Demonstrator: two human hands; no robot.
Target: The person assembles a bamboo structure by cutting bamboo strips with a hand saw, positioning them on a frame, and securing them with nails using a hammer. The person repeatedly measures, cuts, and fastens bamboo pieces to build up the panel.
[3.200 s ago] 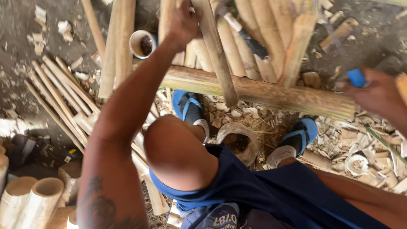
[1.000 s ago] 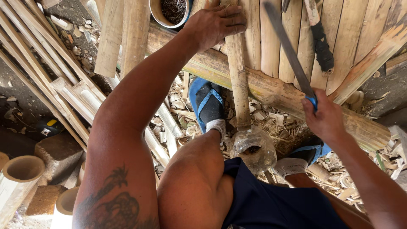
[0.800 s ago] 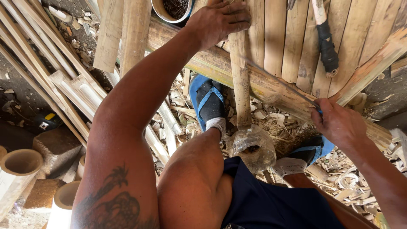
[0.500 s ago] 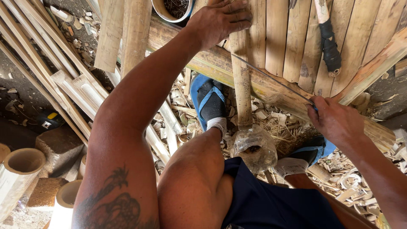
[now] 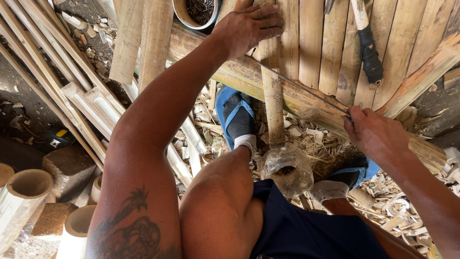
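My left hand (image 5: 249,26) presses flat on a bamboo slat (image 5: 272,91) that lies across a thick bamboo pole (image 5: 292,96). My right hand (image 5: 376,136) grips the handle of a long thin saw blade (image 5: 299,85), whose edge lies across the slat where it meets the pole. The slat's free end hangs over a clear plastic bottle (image 5: 287,168) near my knees.
Several flat bamboo slats (image 5: 330,38) lie side by side beyond the pole. A black-handled tool (image 5: 368,48) rests on them. A round tin of nails (image 5: 199,9) sits at the top. Split bamboo strips (image 5: 57,72) lie left, cut tubes (image 5: 28,192) lower left, shavings on the ground.
The saw was raised in my right hand a second ago; it has come down and now lies across the slat. My left hand has stayed pressed on the slat.
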